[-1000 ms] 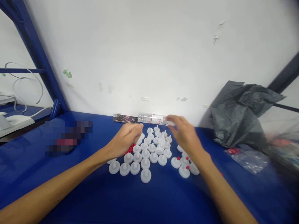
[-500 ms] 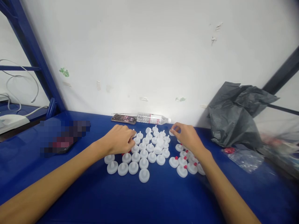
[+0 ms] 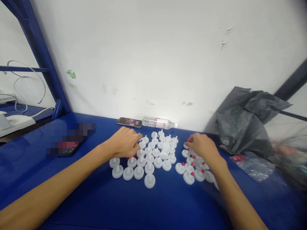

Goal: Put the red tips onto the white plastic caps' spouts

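White plastic nozzle caps point(image 3: 149, 158), round with a pointed spout, stand in a loose group at the middle of the blue table. Over the left side of this group is my left hand point(image 3: 124, 142), fingers curled downward, their tips hidden. Small red tips point(image 3: 131, 156) peek out just below it. On the right, several nozzle caps with red tips on their spouts point(image 3: 189, 177) form a second group. At its far edge my right hand point(image 3: 203, 145) pinches a white nozzle cap point(image 3: 186, 146), a bit of red showing by the fingertips.
A phone point(image 3: 129, 122) and a clear plastic bottle point(image 3: 159, 122) lie along the wall. At the right are a grey plastic bag point(image 3: 242, 121) and a clear bag point(image 3: 256, 167) with something red. A partly blurred dark object point(image 3: 72, 143) lies at the left.
My right hand has moved from beside the bottle to the red-tipped group, bringing a nozzle cap. My left hand has turned palm down and lowered over the red tips.
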`<state>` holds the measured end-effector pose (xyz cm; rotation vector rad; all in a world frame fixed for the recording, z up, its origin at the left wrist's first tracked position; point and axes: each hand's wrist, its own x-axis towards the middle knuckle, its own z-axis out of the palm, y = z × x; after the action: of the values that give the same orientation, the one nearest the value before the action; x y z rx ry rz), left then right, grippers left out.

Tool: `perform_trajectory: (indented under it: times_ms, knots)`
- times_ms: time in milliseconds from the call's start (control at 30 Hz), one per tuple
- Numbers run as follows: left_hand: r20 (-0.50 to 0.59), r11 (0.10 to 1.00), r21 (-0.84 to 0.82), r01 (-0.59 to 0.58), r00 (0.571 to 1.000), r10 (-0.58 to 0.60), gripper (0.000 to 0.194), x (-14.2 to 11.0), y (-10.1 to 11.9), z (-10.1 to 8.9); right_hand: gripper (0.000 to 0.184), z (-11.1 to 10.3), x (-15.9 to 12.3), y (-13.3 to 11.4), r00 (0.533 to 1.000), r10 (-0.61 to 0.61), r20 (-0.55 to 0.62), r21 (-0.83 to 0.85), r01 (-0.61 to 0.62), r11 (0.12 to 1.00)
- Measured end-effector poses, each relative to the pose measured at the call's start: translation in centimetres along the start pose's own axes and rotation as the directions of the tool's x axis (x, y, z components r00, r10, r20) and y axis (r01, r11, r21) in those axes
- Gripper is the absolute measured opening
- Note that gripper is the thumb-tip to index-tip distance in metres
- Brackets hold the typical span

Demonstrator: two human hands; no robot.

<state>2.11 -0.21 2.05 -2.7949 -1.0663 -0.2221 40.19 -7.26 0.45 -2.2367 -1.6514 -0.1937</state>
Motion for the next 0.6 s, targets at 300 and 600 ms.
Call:
perform_trajectory:
  times_ms: [300, 600]
  knots:
    - [-0.165, 0.996, -0.016, -0.092, 0.982, 0.088, 0.013, 0.0, -0.6, 1.6, 0.021, -0.7, -0.6, -3.8, 0.981, -0.099, -0.17, 0.23, 0.137, 0.964]
    - [-0.224, 0.989, -0.053, -0.136, 0.967, 0.12, 0.019, -0.5, 1.6, 1.0, 0.025, 0.4, -4.9, -9.9, 0.716, -0.633, -0.295, 0.285, 0.698, 0.657]
